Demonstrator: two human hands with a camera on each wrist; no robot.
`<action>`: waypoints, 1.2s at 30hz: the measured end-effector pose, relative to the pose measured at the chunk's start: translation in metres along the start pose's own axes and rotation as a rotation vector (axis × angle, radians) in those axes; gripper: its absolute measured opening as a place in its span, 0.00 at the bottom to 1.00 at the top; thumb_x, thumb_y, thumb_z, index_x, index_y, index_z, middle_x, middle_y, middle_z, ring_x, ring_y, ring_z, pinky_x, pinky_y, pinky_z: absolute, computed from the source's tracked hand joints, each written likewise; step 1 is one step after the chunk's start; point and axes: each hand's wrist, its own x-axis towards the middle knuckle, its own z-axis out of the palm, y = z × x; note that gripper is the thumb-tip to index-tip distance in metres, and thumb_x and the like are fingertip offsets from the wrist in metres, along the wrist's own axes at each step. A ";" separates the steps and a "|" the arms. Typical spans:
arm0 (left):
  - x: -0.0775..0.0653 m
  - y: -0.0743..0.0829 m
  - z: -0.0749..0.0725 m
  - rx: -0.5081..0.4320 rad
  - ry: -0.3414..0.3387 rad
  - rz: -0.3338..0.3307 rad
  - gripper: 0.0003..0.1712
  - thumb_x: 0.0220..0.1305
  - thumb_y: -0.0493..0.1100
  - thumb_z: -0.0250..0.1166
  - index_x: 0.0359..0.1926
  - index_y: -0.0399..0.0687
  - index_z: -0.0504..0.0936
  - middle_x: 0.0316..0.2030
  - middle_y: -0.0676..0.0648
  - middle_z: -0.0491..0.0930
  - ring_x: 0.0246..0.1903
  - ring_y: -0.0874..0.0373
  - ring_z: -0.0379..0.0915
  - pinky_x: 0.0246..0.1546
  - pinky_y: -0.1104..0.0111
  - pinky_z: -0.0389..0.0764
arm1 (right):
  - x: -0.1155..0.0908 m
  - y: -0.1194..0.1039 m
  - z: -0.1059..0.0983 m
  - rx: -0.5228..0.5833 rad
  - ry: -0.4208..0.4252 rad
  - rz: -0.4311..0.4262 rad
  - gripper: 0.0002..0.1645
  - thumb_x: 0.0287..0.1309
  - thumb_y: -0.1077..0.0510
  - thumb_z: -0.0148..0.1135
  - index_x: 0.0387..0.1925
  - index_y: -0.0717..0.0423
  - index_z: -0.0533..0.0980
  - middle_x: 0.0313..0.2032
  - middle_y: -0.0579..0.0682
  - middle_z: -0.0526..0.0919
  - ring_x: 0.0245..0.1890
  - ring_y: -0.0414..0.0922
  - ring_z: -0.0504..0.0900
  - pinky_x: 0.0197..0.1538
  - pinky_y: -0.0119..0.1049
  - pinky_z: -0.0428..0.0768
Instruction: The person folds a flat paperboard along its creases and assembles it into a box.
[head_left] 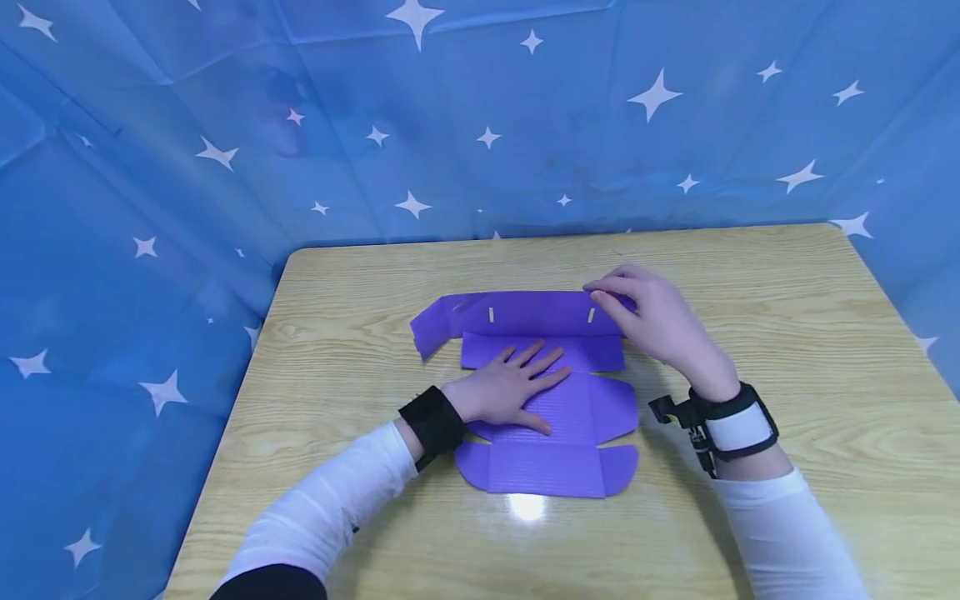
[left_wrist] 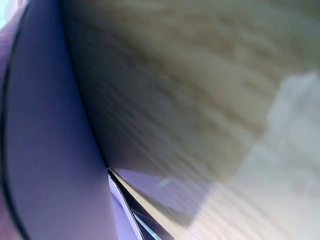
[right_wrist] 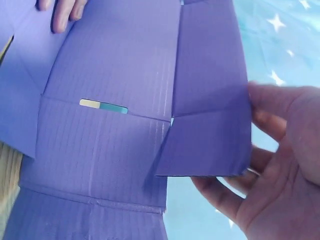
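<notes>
A purple corrugated cardboard box blank [head_left: 551, 471] lies unfolded on the table, with side flaps and two narrow slots in its far panel. My left hand [head_left: 498, 392] rests on its middle with fingers spread. At the far right, my right hand [head_left: 667, 325] pinches the top edge of the far panel, which stands raised. The right wrist view shows that hand's thumb and fingers [right_wrist: 285, 145] about the edge of a side flap [right_wrist: 210, 75]. Close in the left wrist view, a purple panel [left_wrist: 45, 125] stands out from the table; the left hand is mostly hidden there.
The wood-grain table [head_left: 360, 317] extends around the blank on all sides. Behind it and at both sides hangs a blue cloth [head_left: 450, 100] with white stars. A bright light reflection lies on the table by the blank's near edge.
</notes>
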 end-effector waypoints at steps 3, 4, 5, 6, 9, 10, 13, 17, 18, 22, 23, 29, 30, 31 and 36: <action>-0.002 -0.003 -0.002 -0.011 0.009 -0.005 0.55 0.69 0.77 0.57 0.86 0.65 0.43 0.87 0.53 0.34 0.87 0.48 0.29 0.86 0.44 0.51 | -0.001 0.000 0.004 0.028 0.001 0.010 0.16 0.78 0.56 0.57 0.52 0.58 0.87 0.46 0.56 0.87 0.44 0.52 0.85 0.45 0.45 0.78; -0.002 -0.003 -0.002 -0.014 0.010 -0.005 0.55 0.69 0.76 0.57 0.86 0.65 0.43 0.87 0.53 0.34 0.87 0.48 0.29 0.86 0.44 0.51 | 0.000 0.000 0.005 0.034 0.003 0.012 0.16 0.78 0.56 0.56 0.52 0.58 0.87 0.46 0.56 0.87 0.44 0.52 0.85 0.45 0.45 0.78; -0.003 -0.003 -0.002 -0.012 0.012 -0.005 0.55 0.69 0.76 0.56 0.86 0.64 0.43 0.87 0.52 0.34 0.87 0.48 0.29 0.86 0.44 0.51 | 0.000 0.000 0.006 0.035 0.005 0.015 0.16 0.79 0.56 0.56 0.52 0.58 0.87 0.46 0.56 0.87 0.44 0.52 0.84 0.45 0.44 0.78; -0.004 -0.003 -0.001 -0.015 0.015 -0.006 0.55 0.69 0.76 0.56 0.86 0.64 0.44 0.87 0.52 0.34 0.87 0.47 0.29 0.86 0.44 0.51 | 0.000 0.000 0.007 0.034 0.007 0.018 0.16 0.79 0.56 0.56 0.52 0.58 0.87 0.46 0.56 0.87 0.43 0.51 0.84 0.44 0.44 0.77; -0.007 -0.003 -0.001 -0.015 0.028 -0.017 0.55 0.70 0.76 0.56 0.86 0.62 0.44 0.87 0.50 0.36 0.87 0.46 0.30 0.86 0.44 0.52 | 0.000 0.001 0.010 0.035 0.010 0.028 0.17 0.79 0.55 0.55 0.52 0.58 0.86 0.45 0.56 0.88 0.42 0.51 0.83 0.43 0.43 0.76; -0.009 -0.003 0.000 -0.017 0.035 -0.026 0.55 0.70 0.76 0.56 0.86 0.62 0.45 0.87 0.50 0.36 0.87 0.46 0.30 0.86 0.44 0.52 | 0.000 0.001 0.011 0.037 0.010 0.030 0.17 0.79 0.55 0.55 0.52 0.58 0.86 0.46 0.56 0.88 0.42 0.51 0.83 0.43 0.43 0.77; -0.014 -0.003 0.002 -0.031 0.071 -0.049 0.55 0.70 0.76 0.56 0.86 0.61 0.46 0.87 0.48 0.37 0.87 0.44 0.31 0.85 0.44 0.54 | 0.000 0.003 0.014 0.044 0.015 0.032 0.16 0.79 0.56 0.55 0.52 0.59 0.86 0.47 0.57 0.88 0.44 0.53 0.84 0.45 0.45 0.78; -0.023 -0.006 0.004 -0.122 0.161 -0.055 0.55 0.70 0.73 0.59 0.86 0.58 0.47 0.87 0.45 0.37 0.87 0.42 0.31 0.84 0.42 0.55 | -0.002 0.003 0.016 0.045 0.035 0.026 0.15 0.78 0.58 0.57 0.52 0.59 0.86 0.48 0.57 0.88 0.48 0.55 0.85 0.48 0.49 0.80; -0.026 -0.007 0.005 -0.148 0.183 -0.057 0.55 0.70 0.72 0.60 0.86 0.57 0.47 0.87 0.45 0.37 0.87 0.42 0.31 0.84 0.42 0.54 | -0.003 0.003 0.016 0.045 0.039 0.025 0.15 0.77 0.58 0.57 0.52 0.59 0.86 0.48 0.58 0.88 0.48 0.55 0.85 0.48 0.49 0.80; -0.039 -0.013 0.007 -0.241 0.270 -0.091 0.55 0.71 0.70 0.62 0.85 0.54 0.47 0.87 0.44 0.36 0.86 0.41 0.30 0.84 0.41 0.52 | -0.004 0.002 0.016 0.044 0.054 0.027 0.15 0.78 0.58 0.56 0.52 0.58 0.86 0.49 0.57 0.88 0.49 0.55 0.85 0.48 0.49 0.80; -0.043 -0.014 0.008 -0.261 0.286 -0.105 0.55 0.71 0.69 0.62 0.85 0.54 0.47 0.87 0.44 0.36 0.86 0.40 0.29 0.85 0.41 0.52 | -0.004 0.002 0.016 0.043 0.057 0.028 0.15 0.78 0.58 0.56 0.52 0.58 0.86 0.49 0.57 0.88 0.49 0.55 0.85 0.48 0.48 0.79; -0.075 -0.022 0.011 -0.402 0.388 -0.199 0.55 0.71 0.66 0.64 0.85 0.53 0.47 0.86 0.43 0.37 0.86 0.39 0.31 0.86 0.44 0.48 | -0.004 0.002 0.016 0.032 0.060 0.026 0.15 0.78 0.58 0.57 0.53 0.57 0.86 0.48 0.55 0.88 0.46 0.52 0.84 0.45 0.45 0.77; -0.081 -0.024 0.012 -0.424 0.410 -0.216 0.54 0.71 0.66 0.65 0.85 0.54 0.47 0.86 0.43 0.38 0.86 0.40 0.31 0.86 0.44 0.48 | -0.005 0.002 0.016 0.033 0.057 0.025 0.15 0.78 0.58 0.57 0.53 0.57 0.86 0.48 0.55 0.88 0.47 0.52 0.84 0.46 0.45 0.78; -0.087 -0.025 0.012 -0.446 0.433 -0.231 0.54 0.71 0.65 0.65 0.85 0.54 0.48 0.86 0.43 0.39 0.86 0.40 0.32 0.85 0.44 0.50 | -0.005 0.001 0.017 0.035 0.055 0.025 0.15 0.78 0.58 0.57 0.53 0.57 0.86 0.48 0.55 0.88 0.47 0.52 0.85 0.46 0.45 0.78; -0.117 -0.028 0.011 -0.516 0.577 -0.283 0.47 0.74 0.58 0.65 0.84 0.53 0.55 0.85 0.44 0.50 0.85 0.43 0.44 0.83 0.42 0.57 | -0.007 0.000 0.017 0.042 0.055 0.020 0.15 0.78 0.57 0.57 0.53 0.56 0.86 0.49 0.55 0.88 0.47 0.52 0.85 0.46 0.46 0.78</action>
